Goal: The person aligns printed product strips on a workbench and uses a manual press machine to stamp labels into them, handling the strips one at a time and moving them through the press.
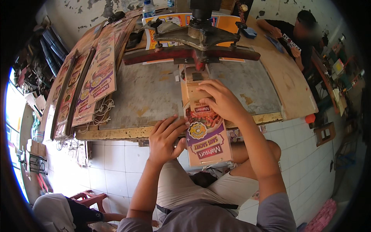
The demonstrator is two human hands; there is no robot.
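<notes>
In the head view, a printed strip [208,137] lies lengthwise beneath the press [197,36], its near end jutting past the front edge of the tabletop [143,92]. The left hand [166,139] is loosely open, fingers extended, their tips at the strip's left edge. The right hand [220,98] arches over the strip's upper part with curved fingers; whether it grips anything, I cannot tell. Similar printed strips [101,67] with white strings lie at the left.
</notes>
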